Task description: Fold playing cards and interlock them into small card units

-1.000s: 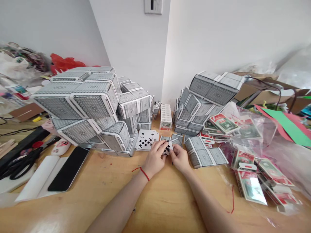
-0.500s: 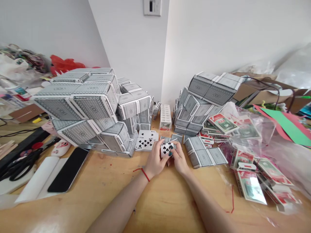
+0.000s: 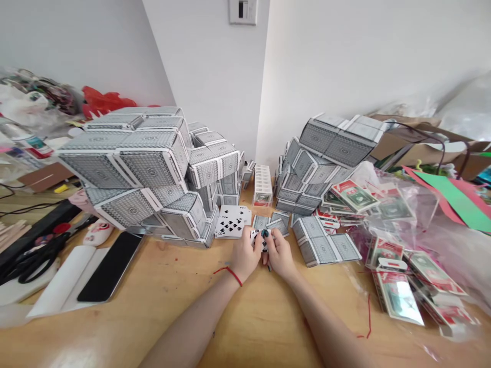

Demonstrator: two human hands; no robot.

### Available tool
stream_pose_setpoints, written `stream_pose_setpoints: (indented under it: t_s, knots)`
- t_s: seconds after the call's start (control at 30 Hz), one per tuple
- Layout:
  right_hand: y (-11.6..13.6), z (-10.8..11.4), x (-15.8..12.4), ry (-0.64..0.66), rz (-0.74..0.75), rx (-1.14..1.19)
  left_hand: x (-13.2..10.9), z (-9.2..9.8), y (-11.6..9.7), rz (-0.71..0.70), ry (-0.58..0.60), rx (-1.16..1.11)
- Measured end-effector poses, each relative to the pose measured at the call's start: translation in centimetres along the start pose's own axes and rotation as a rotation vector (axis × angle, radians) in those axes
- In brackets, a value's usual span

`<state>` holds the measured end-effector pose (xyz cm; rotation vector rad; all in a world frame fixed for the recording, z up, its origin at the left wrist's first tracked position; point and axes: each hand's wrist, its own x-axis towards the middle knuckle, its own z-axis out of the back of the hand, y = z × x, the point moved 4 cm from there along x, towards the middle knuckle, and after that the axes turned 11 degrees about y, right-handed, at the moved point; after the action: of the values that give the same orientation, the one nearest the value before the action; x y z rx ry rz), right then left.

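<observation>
Both my left hand [image 3: 246, 254] and my right hand [image 3: 281, 254] are closed on one playing card [image 3: 264, 245] with black pips, low over the table. My thumbs lie side by side on its face, and the fingers cover most of it. Left of my hands lies a pile of face-up playing cards [image 3: 230, 223], an eight of spades among the top ones. Just beyond my fingers are folded cards [image 3: 278, 222] with grey backs. To the right sits a small block of joined cards [image 3: 320, 240].
Tall stacked card structures stand at left [image 3: 149, 168] and right [image 3: 314, 158]. Between them is a clear plastic box [image 3: 262, 186]. A black phone [image 3: 109, 268], scissors [image 3: 34, 266] and white paper [image 3: 63, 281] lie at left. Card boxes [image 3: 399, 294] and plastic wrapping spread at right.
My thumbs have come together at the middle of the card, and its face shows less. My hands sit slightly lower, uncovering more of the folded cards behind. The view has shifted a little.
</observation>
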<state>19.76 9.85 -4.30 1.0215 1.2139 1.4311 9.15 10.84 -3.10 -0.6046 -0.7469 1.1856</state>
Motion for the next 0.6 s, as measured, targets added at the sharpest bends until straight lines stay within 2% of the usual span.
stream_pose_setpoints:
  t_s: [0.3,0.43,0.6]
  knots:
    - [0.7,0.2,-0.5,-0.152,0.085,-0.358,-0.1,0.0,0.6,0.010,-0.091,0.021]
    - [0.3,0.3,-0.5,-0.166,0.056,-0.224,0.1,0.3,0.3,-0.054,-0.079,-0.074]
    - [-0.6,2.1,0.2,-0.294,0.005,0.086,0.3,1.2,0.4,-0.045,-0.074,-0.122]
